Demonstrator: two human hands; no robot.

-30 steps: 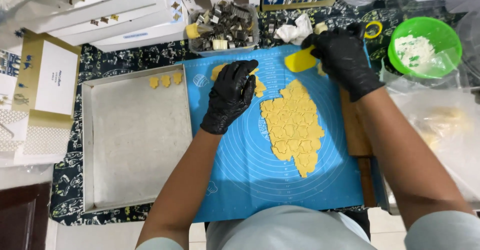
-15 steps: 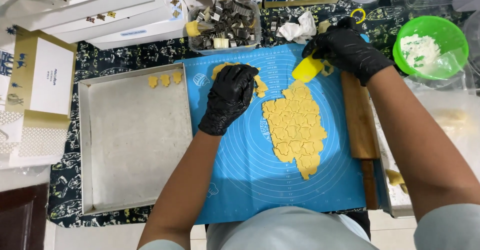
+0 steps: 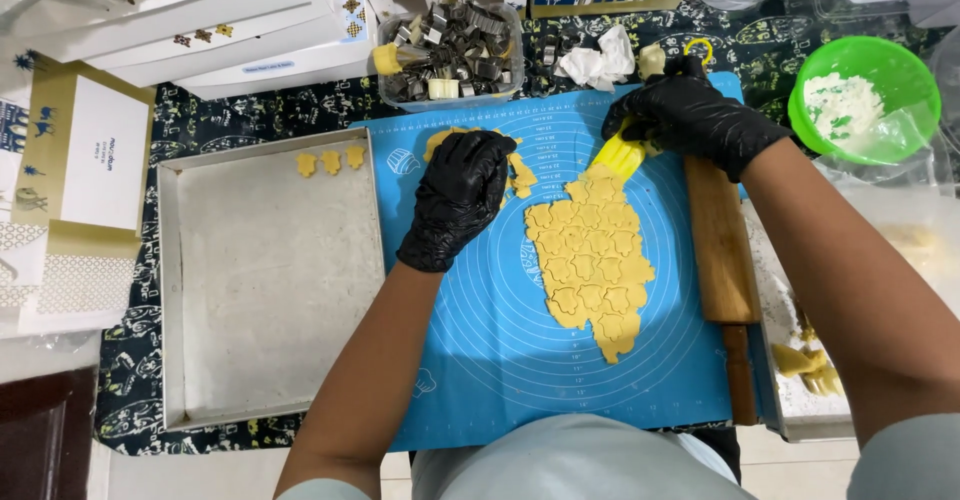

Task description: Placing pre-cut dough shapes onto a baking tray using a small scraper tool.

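A sheet of rolled yellow dough, stamped with several cut shapes, lies on a blue silicone mat. My right hand, in a black glove, holds a yellow scraper whose edge touches the top end of the dough sheet. In a matching black glove, my left hand rests flat on the mat over dough scraps, just left of the sheet. Three cut cookies sit in the top corner of a metal baking tray left of the mat.
A wooden rolling pin lies along the mat's right edge. A clear tub of metal cutters, crumpled tissue and white boxes stand at the back. A green bowl of flour is at the back right.
My right hand has brought the yellow scraper down from the mat's top edge onto the top end of the dough sheet. My left hand has stayed on the mat.
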